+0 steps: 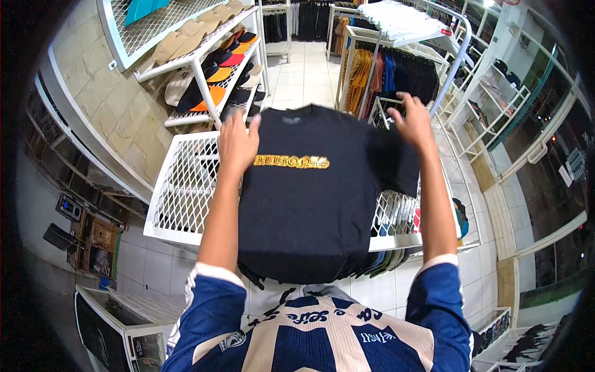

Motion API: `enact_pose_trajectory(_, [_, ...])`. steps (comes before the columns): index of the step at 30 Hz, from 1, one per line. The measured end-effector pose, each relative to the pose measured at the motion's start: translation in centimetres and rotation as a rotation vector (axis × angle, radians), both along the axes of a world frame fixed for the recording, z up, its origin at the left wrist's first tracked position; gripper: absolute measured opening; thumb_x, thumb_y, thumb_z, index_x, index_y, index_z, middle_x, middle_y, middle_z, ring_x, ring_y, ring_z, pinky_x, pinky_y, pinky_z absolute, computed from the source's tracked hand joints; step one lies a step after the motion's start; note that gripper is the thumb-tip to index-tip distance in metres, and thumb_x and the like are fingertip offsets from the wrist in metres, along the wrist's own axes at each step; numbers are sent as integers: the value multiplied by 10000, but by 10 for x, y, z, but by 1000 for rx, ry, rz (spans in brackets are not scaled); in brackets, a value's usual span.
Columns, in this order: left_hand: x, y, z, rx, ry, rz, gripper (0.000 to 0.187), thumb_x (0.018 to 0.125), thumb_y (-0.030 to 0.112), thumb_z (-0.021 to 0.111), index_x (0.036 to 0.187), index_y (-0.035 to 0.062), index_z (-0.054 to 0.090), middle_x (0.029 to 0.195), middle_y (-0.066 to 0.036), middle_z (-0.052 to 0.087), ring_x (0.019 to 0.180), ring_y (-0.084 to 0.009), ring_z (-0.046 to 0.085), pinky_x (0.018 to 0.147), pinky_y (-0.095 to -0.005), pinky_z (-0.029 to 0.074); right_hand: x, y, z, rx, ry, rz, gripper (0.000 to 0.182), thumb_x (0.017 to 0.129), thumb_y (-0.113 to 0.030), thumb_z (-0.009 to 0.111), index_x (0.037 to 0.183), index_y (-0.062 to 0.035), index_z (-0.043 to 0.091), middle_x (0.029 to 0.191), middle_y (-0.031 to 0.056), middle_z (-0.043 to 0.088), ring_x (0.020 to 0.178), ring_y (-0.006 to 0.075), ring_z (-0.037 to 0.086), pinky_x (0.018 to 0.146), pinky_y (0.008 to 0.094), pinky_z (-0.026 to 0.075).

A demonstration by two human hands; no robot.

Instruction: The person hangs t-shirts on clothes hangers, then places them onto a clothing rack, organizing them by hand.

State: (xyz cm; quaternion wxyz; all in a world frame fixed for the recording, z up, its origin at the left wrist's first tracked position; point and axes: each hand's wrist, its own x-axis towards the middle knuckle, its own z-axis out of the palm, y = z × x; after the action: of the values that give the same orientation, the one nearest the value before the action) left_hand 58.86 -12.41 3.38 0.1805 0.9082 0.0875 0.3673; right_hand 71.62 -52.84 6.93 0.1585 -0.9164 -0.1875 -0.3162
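A black T-shirt with yellow lettering across its chest lies spread on a white mesh rack top. Its collar points away from me and its lower end hangs over the near edge. My left hand is at the shirt's upper left side, fingers apart, with nothing visible in it. Beyond the right sleeve, my right hand is raised with thumb and fingers spread, holding nothing. The right sleeve lies stretched out below that hand.
Caps fill a white shelf at the left. White folded garments lie on a rack at the back right, above hanging clothes. More clothes hang below the mesh top. Glass panels stand at the far right.
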Motion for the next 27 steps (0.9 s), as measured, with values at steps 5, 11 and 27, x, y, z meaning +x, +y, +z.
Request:
enact_pose_trajectory(5, [-174,-25,-45,-221,242,2,360,992,360,656,1096,15,664,892,-157,653,866,-342,639,801,-456,495,-189,26,-63,350,342,172,344,884,-240,782,1153,-41,702,1122,200,689,1034,356,676,895,445,520])
enact_pose_trajectory(11, [-255,-34,-71,-353,338,215,294,953,314,723,955,36,627,826,-107,632,744,-297,637,706,-440,490,-268,48,-119,244,330,51,340,876,-248,789,1155,-66,728,1227,157,638,1168,332,580,1013,453,405])
enact_pose_trajectory(27, [-265,-65,-93,-459,163,-81,200,985,201,629,956,14,565,946,-179,619,952,-396,589,837,-494,463,-101,289,-75,85,425,269,386,896,-420,722,1017,-56,759,976,174,751,934,372,718,827,461,563])
